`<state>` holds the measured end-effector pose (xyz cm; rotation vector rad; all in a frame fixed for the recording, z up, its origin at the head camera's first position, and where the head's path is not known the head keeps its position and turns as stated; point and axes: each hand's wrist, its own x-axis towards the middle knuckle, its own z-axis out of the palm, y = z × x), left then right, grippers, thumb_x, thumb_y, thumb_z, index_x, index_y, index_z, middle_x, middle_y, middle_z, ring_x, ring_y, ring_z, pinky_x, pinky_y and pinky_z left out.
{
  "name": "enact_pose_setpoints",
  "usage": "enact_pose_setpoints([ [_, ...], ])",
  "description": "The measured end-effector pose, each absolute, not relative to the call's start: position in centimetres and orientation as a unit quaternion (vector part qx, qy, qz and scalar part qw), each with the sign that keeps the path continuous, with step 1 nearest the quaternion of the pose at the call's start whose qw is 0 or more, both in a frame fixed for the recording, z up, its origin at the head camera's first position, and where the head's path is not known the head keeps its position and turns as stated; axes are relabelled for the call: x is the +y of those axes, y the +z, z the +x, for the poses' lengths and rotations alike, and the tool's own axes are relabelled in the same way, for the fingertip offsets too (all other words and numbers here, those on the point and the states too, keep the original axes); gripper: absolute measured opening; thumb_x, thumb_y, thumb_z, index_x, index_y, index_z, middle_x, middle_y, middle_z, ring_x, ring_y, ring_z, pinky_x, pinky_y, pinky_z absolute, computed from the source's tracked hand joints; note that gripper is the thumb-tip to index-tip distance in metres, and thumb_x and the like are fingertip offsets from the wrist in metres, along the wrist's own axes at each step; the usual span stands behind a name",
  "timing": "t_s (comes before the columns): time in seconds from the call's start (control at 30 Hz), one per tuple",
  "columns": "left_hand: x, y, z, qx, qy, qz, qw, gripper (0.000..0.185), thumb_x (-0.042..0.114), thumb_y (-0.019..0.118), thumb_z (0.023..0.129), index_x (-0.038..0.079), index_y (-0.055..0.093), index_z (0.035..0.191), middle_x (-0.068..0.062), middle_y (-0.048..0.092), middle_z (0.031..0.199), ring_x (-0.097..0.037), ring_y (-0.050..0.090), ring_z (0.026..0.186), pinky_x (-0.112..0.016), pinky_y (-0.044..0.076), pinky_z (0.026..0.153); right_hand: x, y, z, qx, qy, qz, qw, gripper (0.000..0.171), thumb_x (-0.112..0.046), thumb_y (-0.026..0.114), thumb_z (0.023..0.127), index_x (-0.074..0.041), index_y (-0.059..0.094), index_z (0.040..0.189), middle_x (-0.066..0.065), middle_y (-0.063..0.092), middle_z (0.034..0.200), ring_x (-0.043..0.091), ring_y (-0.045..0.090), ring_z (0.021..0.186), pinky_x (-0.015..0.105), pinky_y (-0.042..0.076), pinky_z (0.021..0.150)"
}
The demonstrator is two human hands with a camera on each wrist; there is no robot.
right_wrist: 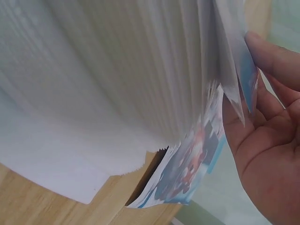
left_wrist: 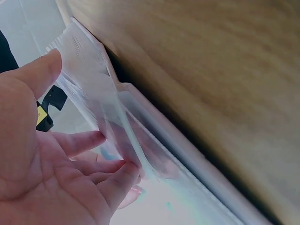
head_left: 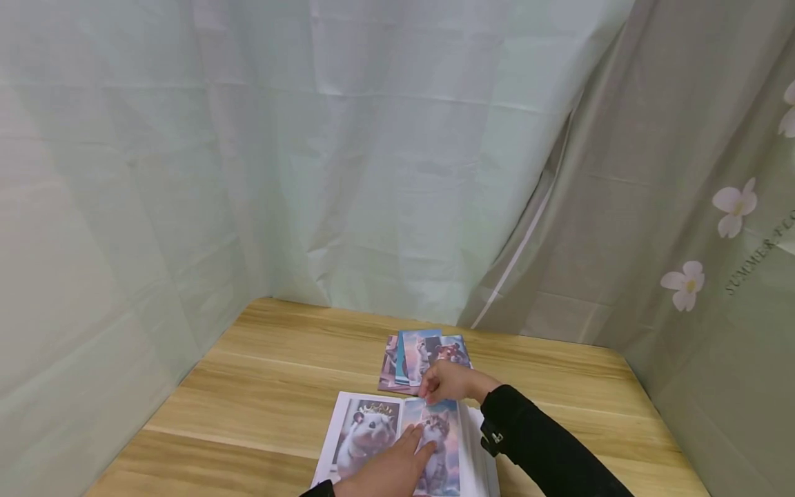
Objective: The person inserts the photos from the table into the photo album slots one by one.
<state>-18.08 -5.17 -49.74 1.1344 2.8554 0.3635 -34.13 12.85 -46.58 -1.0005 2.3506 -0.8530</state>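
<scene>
L hand lying flat, fingers straight, pressing the album page at frame bottom; R hand pinching a photo's top edge, prob. sliding it into the sleeve. Next needs a straight, careful push.

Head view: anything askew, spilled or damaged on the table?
Only the loose photo pile behind the open album is untidy, fanned with cards overlapping at angles. The left hand lies on the album page; the right hand pinches its top edge. Nothing looks damaged.
</scene>
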Motion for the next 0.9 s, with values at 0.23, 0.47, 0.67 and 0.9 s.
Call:
enact_pose_setpoints([
  [0.23, -5.2, -49.5, -18.0, 0.923, 0.129, 0.361, 0.041, 0.085, 0.067, 0.061, 0.086, 0.005, 0.052, 0.143, -0.026, 0.044, 0.148, -0.042, 0.047, 0.134, -0.022, 0.056, 0.079, 13.2, -46.6, -33.9, 0.85, -0.31, -0.37, 0.213, 0.01, 0.004, 0.075, 0.085, -0.005, 0.076, 0.09, -0.003, 0.07, 0.08, 0.005, 0.059, 0.07, 0.021, 0.053, 0.07],
  [0.47, -5.2, -49.5, -17.8, 0.925, 0.146, 0.348, 0.031, 0.087, 0.069, 0.063, 0.084, 0.007, 0.052, 0.143, -0.025, 0.044, 0.149, -0.041, 0.047, 0.134, -0.029, 0.057, 0.083, 13.7, -46.3, -33.9, 0.842, -0.331, -0.381, 0.191, 0.007, 0.007, 0.072, 0.087, 0.002, 0.074, 0.092, 0.003, 0.07, 0.079, 0.005, 0.057, 0.069, 0.021, 0.051, 0.067],
  [0.67, -5.1, -49.1, -17.8, 0.927, 0.156, 0.338, 0.038, 0.086, 0.072, 0.054, 0.088, 0.007, 0.05, 0.144, -0.023, 0.044, 0.149, -0.036, 0.046, 0.136, -0.037, 0.052, 0.096, 14.6, -46.1, -34.2, 0.837, -0.349, -0.391, 0.157, 0.006, 0.003, 0.071, 0.089, 0.004, 0.073, 0.094, 0.001, 0.068, 0.082, 0.004, 0.058, 0.072, 0.022, 0.052, 0.068],
  [0.9, -5.1, -49.3, -18.2, 0.918, 0.149, 0.366, 0.027, 0.077, 0.064, 0.047, 0.097, 0.003, 0.05, 0.144, -0.013, 0.05, 0.148, -0.022, 0.05, 0.134, -0.029, 0.051, 0.096, 16.5, -45.2, -34.8, 0.829, -0.362, -0.402, 0.142, 0.009, 0.002, 0.068, 0.091, 0.008, 0.071, 0.097, 0.004, 0.066, 0.086, 0.006, 0.057, 0.074, 0.022, 0.053, 0.071],
])
